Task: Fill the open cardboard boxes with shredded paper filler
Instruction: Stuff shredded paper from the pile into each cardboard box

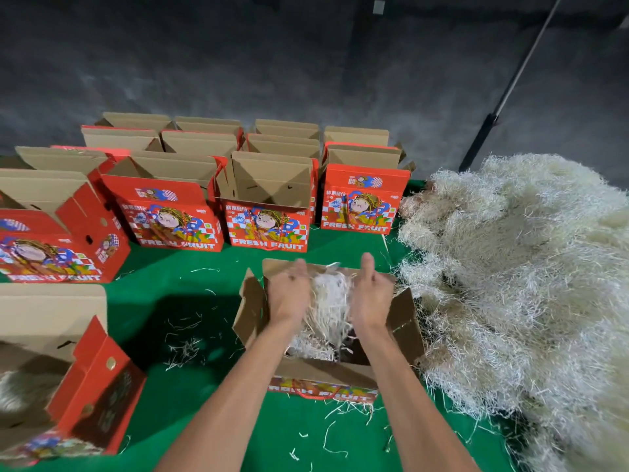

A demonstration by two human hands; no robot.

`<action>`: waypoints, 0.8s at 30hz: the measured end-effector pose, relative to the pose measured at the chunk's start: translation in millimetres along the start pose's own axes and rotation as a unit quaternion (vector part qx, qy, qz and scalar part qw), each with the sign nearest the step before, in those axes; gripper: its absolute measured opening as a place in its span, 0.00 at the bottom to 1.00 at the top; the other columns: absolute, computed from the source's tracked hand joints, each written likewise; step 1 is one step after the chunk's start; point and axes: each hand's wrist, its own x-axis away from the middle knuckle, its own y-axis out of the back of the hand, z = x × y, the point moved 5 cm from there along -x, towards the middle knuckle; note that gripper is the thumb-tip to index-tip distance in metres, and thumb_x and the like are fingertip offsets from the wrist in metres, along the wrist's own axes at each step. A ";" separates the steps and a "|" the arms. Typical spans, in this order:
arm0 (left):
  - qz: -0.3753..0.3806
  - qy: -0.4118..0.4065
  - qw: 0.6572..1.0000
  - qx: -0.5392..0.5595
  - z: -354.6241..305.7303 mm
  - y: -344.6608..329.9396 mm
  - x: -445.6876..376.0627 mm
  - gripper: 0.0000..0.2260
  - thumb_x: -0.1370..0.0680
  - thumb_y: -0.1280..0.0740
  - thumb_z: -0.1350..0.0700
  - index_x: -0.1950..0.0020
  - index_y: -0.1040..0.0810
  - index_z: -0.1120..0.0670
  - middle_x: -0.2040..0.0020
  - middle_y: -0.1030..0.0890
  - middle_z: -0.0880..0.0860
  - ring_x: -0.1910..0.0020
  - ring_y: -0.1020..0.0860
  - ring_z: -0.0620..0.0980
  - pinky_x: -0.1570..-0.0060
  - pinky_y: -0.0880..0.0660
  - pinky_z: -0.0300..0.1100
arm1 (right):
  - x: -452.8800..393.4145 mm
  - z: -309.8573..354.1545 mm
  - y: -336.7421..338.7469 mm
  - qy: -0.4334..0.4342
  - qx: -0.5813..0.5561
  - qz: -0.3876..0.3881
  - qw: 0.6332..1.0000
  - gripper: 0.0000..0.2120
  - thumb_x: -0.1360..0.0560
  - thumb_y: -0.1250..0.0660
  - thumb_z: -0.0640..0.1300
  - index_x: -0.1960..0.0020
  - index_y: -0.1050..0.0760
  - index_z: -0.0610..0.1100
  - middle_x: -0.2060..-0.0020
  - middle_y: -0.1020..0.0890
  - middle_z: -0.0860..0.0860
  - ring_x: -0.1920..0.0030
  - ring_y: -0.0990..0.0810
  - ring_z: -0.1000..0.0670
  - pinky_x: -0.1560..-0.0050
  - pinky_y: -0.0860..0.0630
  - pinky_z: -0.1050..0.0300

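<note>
A clump of shredded paper filler [329, 298] is held between two bare hands above an open cardboard box [328, 335] on a green-covered table [190, 294]. The left hand [289, 294] and the right hand [372, 296] are seen from behind, set apart with the clump pressed between them; the thumbs point away from the camera, and how far the fingers curl into the paper cannot be told. Strands hang from the clump down into the box, where more filler is seen lying on the bottom. The box stands directly beneath the hands, its flaps spread outward and its printed red front turned toward the camera.

Just beside the box, to the right, a large heap of loose filler [517, 284] is piled across the table, its edge touching the box's right flap. Stray strands [185, 349] are scattered on the green surface to the left of the box and in front of it.

Rows of open red fruit boxes [269, 226], printed with a cartoon figure and the words "FRESH FRUIT", are lined up beyond the hands. A further red box [92, 386] is seen at the near left, pale filler showing inside it.
</note>
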 end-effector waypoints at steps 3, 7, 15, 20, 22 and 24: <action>0.020 -0.006 1.000 -0.014 4.2 -7.4 11.1 0.24 0.18 0.42 0.39 0.61 0.29 0.58 0.77 0.34 0.47 0.79 0.36 0.44 0.63 0.25 0.39 | -6.5 -3.5 10.2 -0.035 -0.005 -0.007 0.999 0.27 0.18 0.41 0.60 0.69 0.31 0.43 0.80 0.32 0.53 0.81 0.38 0.54 0.80 0.39 0.62; -0.064 -0.019 0.998 0.018 -2.2 37.6 -16.9 0.22 0.17 0.42 0.43 0.64 0.32 0.57 0.72 0.33 0.50 0.74 0.36 0.49 0.68 0.34 0.41 | -27.7 -3.8 56.7 -0.023 -0.002 -0.068 0.997 0.27 0.17 0.44 0.59 0.71 0.35 0.45 0.81 0.38 0.54 0.81 0.43 0.52 0.81 0.45 0.59; 0.052 -0.027 0.977 -0.203 13.6 36.0 -29.5 0.28 0.20 0.49 0.32 0.58 0.27 0.54 0.66 0.24 0.47 0.69 0.25 0.44 0.56 0.26 0.45 | -22.2 -12.9 36.6 0.026 0.131 0.118 0.984 0.33 0.19 0.49 0.66 0.60 0.24 0.38 0.75 0.27 0.44 0.76 0.29 0.47 0.70 0.23 0.57; 0.100 -0.039 0.939 -0.327 26.1 39.9 -36.8 0.09 0.18 0.36 0.47 0.43 0.22 0.49 0.47 0.19 0.47 0.55 0.22 0.43 0.54 0.27 0.39 | -22.3 -19.4 32.1 0.089 0.278 0.244 0.925 0.13 0.18 0.39 0.55 0.55 0.23 0.48 0.77 0.27 0.55 0.80 0.37 0.55 0.77 0.40 0.63; 0.090 -0.053 0.925 -0.364 27.1 40.3 -36.6 0.06 0.19 0.34 0.52 0.43 0.21 0.48 0.43 0.20 0.48 0.51 0.23 0.43 0.48 0.28 0.40 | -19.7 -18.2 30.5 0.098 0.319 0.270 0.903 0.12 0.19 0.37 0.56 0.54 0.22 0.50 0.76 0.26 0.54 0.82 0.38 0.58 0.75 0.39 0.63; 0.104 -0.063 0.901 -0.415 28.0 37.1 -35.7 0.06 0.19 0.34 0.54 0.44 0.21 0.47 0.43 0.20 0.48 0.49 0.23 0.47 0.45 0.27 0.43 | -17.4 -14.2 30.7 0.096 0.355 0.275 0.888 0.12 0.21 0.39 0.64 0.48 0.24 0.57 0.75 0.23 0.51 0.83 0.36 0.58 0.75 0.36 0.66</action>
